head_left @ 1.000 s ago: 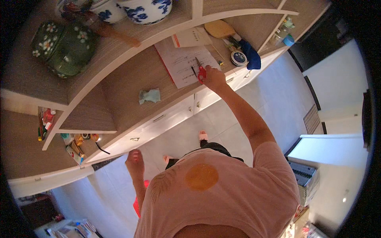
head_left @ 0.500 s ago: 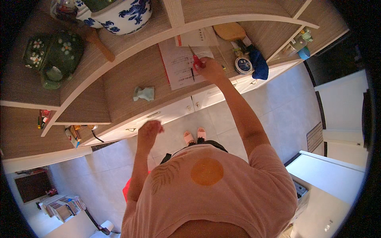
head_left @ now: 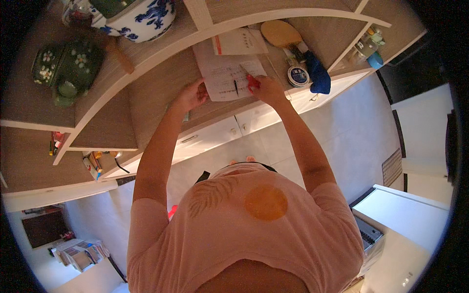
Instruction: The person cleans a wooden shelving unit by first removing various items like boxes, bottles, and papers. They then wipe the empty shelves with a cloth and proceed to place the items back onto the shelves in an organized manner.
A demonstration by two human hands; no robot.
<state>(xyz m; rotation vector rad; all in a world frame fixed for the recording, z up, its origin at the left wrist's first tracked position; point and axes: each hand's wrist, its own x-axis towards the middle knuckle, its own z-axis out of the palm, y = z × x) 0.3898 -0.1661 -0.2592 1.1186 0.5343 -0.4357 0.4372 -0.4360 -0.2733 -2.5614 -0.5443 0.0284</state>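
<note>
My right hand is closed around the red handles of a pair of scissors. Their metal blades point away from me over a printed sheet of paper. Beside the sheet's left edge is my left hand, its fingers loosely curved with a gap to the thumb; whether they touch the paper is hard to see. A thin dark pen lies on the sheet between my hands. Farther back, a white and red printed paper overlaps the sheet. My left wrist mostly hides a small pale crumpled cloth.
Right of the papers lie a table tennis bat, a round tin and a dark blue cloth. A curved shelf arches above the counter, carrying a blue-and-white pot and a green flowered pot. White cabinet doors are below.
My left hand has risen from in front of the cabinet to the paper's left edge, covering the crumpled cloth. The scissors have shifted slightly right and toward me in my right hand.
</note>
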